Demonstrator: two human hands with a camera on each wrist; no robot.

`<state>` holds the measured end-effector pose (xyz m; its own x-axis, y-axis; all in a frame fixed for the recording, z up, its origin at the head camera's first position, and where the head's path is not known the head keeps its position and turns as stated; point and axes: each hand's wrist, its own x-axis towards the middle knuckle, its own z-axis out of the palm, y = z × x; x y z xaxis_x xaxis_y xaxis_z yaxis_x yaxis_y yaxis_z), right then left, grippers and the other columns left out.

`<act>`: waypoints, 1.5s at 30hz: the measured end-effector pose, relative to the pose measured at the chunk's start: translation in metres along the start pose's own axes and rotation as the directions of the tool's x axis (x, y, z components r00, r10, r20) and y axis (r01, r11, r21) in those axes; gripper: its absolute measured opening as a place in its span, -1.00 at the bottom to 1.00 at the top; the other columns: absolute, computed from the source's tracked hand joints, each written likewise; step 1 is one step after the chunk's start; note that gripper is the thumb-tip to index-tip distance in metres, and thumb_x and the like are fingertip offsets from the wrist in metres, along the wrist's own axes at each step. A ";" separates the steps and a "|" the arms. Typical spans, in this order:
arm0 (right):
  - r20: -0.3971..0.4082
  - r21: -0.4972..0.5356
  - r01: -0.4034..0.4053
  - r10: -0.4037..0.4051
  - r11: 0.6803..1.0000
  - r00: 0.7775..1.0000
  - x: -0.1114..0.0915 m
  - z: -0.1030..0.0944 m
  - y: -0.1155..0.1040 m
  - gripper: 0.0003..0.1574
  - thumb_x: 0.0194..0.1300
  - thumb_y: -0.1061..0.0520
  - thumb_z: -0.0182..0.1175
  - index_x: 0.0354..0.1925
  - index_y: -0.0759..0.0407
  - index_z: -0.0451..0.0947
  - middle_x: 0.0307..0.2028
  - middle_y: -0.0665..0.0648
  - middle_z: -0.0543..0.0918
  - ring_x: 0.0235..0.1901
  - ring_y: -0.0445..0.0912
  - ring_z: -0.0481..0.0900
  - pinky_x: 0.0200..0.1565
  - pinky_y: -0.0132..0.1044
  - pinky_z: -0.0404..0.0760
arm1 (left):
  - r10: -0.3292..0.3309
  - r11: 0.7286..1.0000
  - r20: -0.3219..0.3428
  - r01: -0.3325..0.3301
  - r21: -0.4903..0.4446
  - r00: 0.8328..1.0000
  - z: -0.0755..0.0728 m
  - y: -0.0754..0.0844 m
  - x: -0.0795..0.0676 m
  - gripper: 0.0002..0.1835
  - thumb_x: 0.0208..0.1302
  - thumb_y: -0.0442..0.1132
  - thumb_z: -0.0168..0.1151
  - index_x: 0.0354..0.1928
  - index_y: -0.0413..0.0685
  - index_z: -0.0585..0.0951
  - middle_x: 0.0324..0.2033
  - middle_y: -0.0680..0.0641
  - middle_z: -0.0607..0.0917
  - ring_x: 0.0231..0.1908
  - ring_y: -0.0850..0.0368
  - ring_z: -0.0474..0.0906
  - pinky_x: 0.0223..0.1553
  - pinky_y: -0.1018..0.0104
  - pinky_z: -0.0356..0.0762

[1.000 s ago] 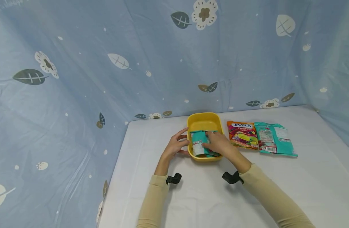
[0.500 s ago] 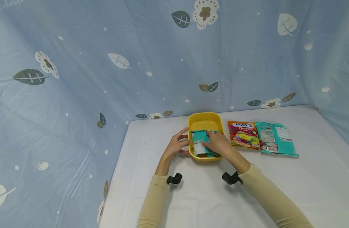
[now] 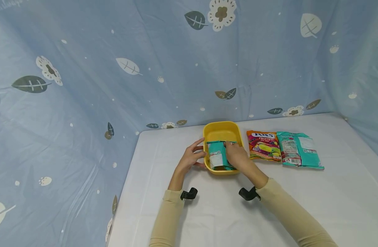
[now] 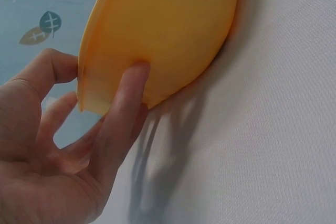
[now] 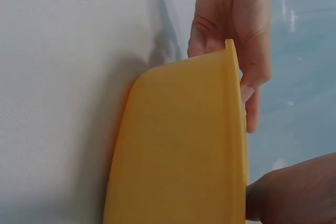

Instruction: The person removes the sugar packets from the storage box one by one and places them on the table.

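A yellow plastic tub [image 3: 222, 127] stands on the white table, with a teal candy bag [image 3: 215, 154] lying in its near half. Beside its left wall is my left hand [image 3: 189, 159], its spread fingers touching the tub's outside and rim. The left wrist view shows one fingertip [image 4: 137, 69] flat against the outer wall. My right hand [image 3: 236, 156] reaches over the right rim and rests on the teal bag, covering its right part. Its thumb and most fingertips are hidden, so I cannot tell whether they pinch the bag. The right wrist view shows the hand [image 5: 294, 192] at the rim.
Right of the tub lies an orange and purple Fox's Fruits candy bag [image 3: 263, 145]. Touching its right edge is another teal candy bag [image 3: 300, 151], back side up. A blue patterned cloth [image 3: 176, 68] hangs behind and left of the table [image 3: 213, 212].
My right thumb has drawn in from the teal bag's middle and is now hidden. The right hand has turned slightly, and more of the bag shows. My left hand stays at the tub.
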<state>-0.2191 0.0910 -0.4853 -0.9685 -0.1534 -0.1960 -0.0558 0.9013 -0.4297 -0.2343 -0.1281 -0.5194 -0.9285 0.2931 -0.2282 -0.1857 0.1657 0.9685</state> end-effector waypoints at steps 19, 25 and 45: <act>-0.056 -0.032 -0.008 0.006 0.999 0.998 0.001 0.003 -0.003 -0.49 0.54 0.10 -0.11 0.28 0.39 0.27 -0.04 0.48 0.58 -0.23 0.20 0.58 -0.05 0.19 0.71 | 0.014 1.000 -0.005 -0.014 -0.005 1.000 0.003 0.003 0.001 -0.25 0.26 -0.27 0.29 0.44 0.39 0.30 0.24 -0.14 0.47 -0.02 -0.05 0.63 -0.34 -0.03 0.77; -0.067 -0.022 -0.023 0.021 0.999 0.998 0.003 0.005 -0.003 -0.52 0.50 0.11 -0.06 0.24 0.38 0.28 -0.11 0.46 0.59 -0.30 0.18 0.59 -0.14 0.16 0.75 | 0.014 1.000 -0.001 -0.014 -0.011 1.000 0.002 0.002 0.001 -0.25 0.27 -0.28 0.29 0.44 0.39 0.30 0.26 -0.17 0.46 -0.03 -0.06 0.63 -0.34 -0.03 0.77; -0.044 -0.048 -0.100 0.098 0.994 0.994 0.000 0.008 -0.010 -0.50 0.53 0.05 -0.13 0.27 0.33 0.27 -0.15 0.49 0.48 -0.33 0.18 0.52 -0.21 0.17 0.74 | 0.012 1.000 0.006 -0.012 0.003 1.000 0.000 0.000 0.000 -0.24 0.26 -0.28 0.28 0.46 0.37 0.28 0.24 -0.14 0.47 -0.04 -0.01 0.65 -0.33 -0.05 0.77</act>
<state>-0.2165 0.0789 -0.4875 -0.9790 -0.0461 -0.1984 0.0301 0.9306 -0.3648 -0.2339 -0.1285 -0.5195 -0.9286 0.3007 -0.2176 -0.1741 0.1650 0.9708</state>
